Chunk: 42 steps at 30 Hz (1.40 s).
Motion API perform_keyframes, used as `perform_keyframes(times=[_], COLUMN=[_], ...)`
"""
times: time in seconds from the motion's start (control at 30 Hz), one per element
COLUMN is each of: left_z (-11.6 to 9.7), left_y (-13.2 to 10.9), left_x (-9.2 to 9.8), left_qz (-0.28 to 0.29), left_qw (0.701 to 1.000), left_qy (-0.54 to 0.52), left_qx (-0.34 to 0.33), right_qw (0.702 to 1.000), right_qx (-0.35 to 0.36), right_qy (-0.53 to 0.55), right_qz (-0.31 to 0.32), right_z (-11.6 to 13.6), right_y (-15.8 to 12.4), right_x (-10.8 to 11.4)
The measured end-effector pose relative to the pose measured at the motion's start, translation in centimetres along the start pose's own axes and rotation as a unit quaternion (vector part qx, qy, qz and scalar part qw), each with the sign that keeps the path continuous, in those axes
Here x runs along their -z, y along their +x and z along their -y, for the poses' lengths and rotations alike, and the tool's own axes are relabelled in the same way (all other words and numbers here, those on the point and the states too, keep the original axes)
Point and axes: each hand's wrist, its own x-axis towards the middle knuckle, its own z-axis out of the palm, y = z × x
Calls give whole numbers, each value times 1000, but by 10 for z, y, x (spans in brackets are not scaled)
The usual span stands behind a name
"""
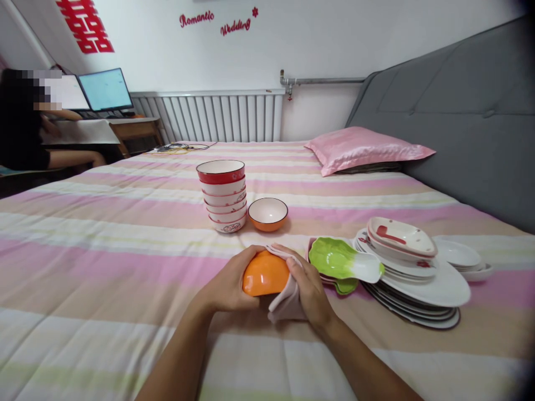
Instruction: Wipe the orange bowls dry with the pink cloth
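My left hand (pixel 228 287) grips an orange bowl (pixel 264 275) turned on its side, just above the striped bedsheet (pixel 125 262). My right hand (pixel 307 289) presses a pale pink cloth (pixel 284 298) against the bowl's right side and rim, fingers closed over the cloth. Behind them stands a stack of several red-and-white bowls (pixel 223 195), with a second orange bowl (pixel 268 214) upright next to it.
To the right lie green leaf-shaped dishes (pixel 340 260), a stack of white plates (pixel 422 284) topped by a red-patterned dish (pixel 401 236), and small white dishes (pixel 460 256). A pink pillow (pixel 368 147) rests by the grey headboard (pixel 460 111). Another person (pixel 25 122) sits at a desk with monitors, far left.
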Motion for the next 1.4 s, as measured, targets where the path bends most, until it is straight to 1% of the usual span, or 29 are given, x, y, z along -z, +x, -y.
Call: perform_keyframes(times=[0.1, 0.17, 0.27, 0.4, 0.5, 0.57, 0.63, 0.7, 0.77, 0.93, 1.03, 1.13, 1.2, 1.3, 1.4], left_z=[-1, 0, 3, 8, 6, 4, 3, 4, 7, 8, 4, 0, -2, -2, 0], left_y=[0, 0, 0, 0, 1, 1, 1, 1, 1, 1, 2, 2, 2, 2, 1], left_x=[0, 0, -1, -2, -1, 0, -1, -1, -3, -5, -5, -2, -1, 0, -1], left_qz=[0, 4, 13, 1, 7, 13, 10, 7, 6, -8, -1, -4, -8, -8, -5], left_qw=[1000, 1000, 1000, 999, 1000, 1000, 1000, 1000, 1000, 999, 999, 1000, 1000, 1000, 999], left_qy=[4, -2, -26, -15, -12, -11, -4, -1, -5, -24, -34, -15, -1, 8, 14], left_qx=[3, 5, -11, -42, -28, -10, 5, 12, 2, -26, -14, 9, 19, 23, 30], right_qw=[993, 979, 945, 889, 865, 857, 856, 861, 872, 908, 941, 975, 990, 999, 999], right_qx=[73, 123, 203, 302, 331, 337, 338, 334, 323, 266, 210, 135, 82, 17, -28], right_qy=[-89, -154, -248, -334, -367, -378, -380, -374, -363, -320, -261, -176, -112, -28, 17], right_qz=[28, 47, 68, 81, 87, 93, 92, 81, 64, 43, 36, 21, 4, -23, -32], right_z=[10, 15, 21, 28, 33, 35, 35, 35, 33, 29, 27, 21, 15, 4, -2], right_y=[-5, -8, -11, -14, -16, -17, -18, -18, -19, -17, -14, -9, -6, 0, 3], right_x=[0, 0, -2, -8, -12, -14, -15, -15, -15, -14, -10, -6, -4, -3, -2])
